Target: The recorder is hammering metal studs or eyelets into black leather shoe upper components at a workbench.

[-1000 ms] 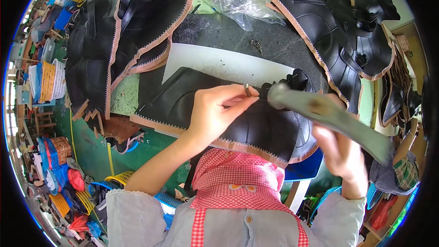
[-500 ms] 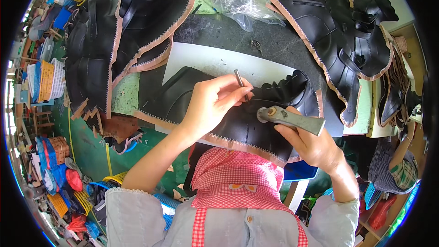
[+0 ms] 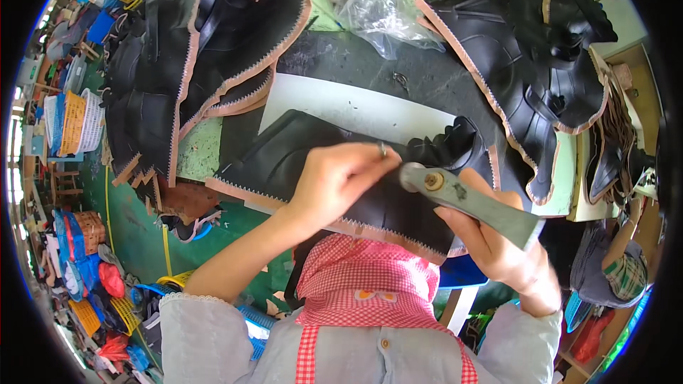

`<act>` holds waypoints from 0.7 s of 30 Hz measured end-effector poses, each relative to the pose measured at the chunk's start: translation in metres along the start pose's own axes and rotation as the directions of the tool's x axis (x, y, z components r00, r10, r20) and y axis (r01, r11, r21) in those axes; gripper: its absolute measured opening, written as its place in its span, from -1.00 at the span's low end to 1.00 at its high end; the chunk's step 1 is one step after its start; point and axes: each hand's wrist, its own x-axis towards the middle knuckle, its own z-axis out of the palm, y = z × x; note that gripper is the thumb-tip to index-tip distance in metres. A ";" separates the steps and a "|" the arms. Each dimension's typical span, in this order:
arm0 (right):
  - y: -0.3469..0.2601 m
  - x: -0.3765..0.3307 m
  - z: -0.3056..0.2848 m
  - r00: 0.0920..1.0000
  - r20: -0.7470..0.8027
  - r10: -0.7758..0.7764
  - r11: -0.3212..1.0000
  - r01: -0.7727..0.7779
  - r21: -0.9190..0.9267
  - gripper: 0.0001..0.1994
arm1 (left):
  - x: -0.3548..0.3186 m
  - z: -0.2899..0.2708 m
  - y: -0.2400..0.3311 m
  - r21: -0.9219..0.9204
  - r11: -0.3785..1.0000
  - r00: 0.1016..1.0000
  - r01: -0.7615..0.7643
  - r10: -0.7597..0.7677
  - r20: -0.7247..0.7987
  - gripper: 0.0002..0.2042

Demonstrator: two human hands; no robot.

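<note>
A black leather shoe upper [image 3: 267, 160] with a zigzag-cut, tan-pink edge lies in front of me, partly over a white board [image 3: 341, 103]. My left hand [image 3: 331, 181] is above its middle, fingers pinched around a slim metal punch [image 3: 383, 149]. Only the punch's top end shows between the fingertips; its lower tip is hidden. In my right hand [image 3: 491, 242] is a hammer [image 3: 477, 203], its grey metal head held over the right part of the upper. One end of the head is close to the left fingertips. The palm hides most of the handle.
Stacks of similar black uppers stand at the left [image 3: 163, 64] and right [image 3: 498, 50] of the table. A clear plastic bag [image 3: 384, 11] lies at the back, and a small dark metal piece [image 3: 400, 80] nearer. Another person [image 3: 615, 263] is at the far right.
The hammer has come up closer to me, its far end swinging right and down. The punch has tipped and now shows nearly end-on. The upper and board have barely shifted in view.
</note>
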 end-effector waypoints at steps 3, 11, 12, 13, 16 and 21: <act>0.028 -0.019 0.025 0.998 0.018 0.058 0.998 -0.057 -0.030 -0.85 | 0.012 -0.010 0.006 -0.527 0.792 0.947 0.308 -0.305 0.096 -0.66; 0.029 -0.027 0.032 0.988 0.027 0.149 0.988 -0.150 0.023 -0.81 | 0.031 -0.018 -0.006 0.734 0.577 0.899 -0.358 0.425 0.104 -0.64; 0.030 -0.026 0.030 0.992 0.021 0.128 0.985 -0.130 0.112 -0.80 | 0.027 -0.020 -0.010 0.717 0.613 0.931 -0.330 0.336 0.141 -0.64; 0.041 -0.025 0.028 0.988 0.024 0.152 0.981 -0.154 0.119 -0.77 | 0.028 -0.027 -0.010 0.692 0.628 0.924 -0.355 0.347 0.159 -0.65; 0.055 -0.038 0.006 0.902 -0.155 0.404 0.901 -0.362 0.241 -0.74 | 0.028 -0.082 0.037 0.663 0.706 0.943 -0.249 0.334 -0.001 -0.73; 0.102 -0.027 -0.042 0.824 -0.559 0.086 0.837 -0.364 -0.408 -0.59 | 0.027 -0.263 0.025 0.861 0.503 0.768 0.074 0.522 -0.371 -0.63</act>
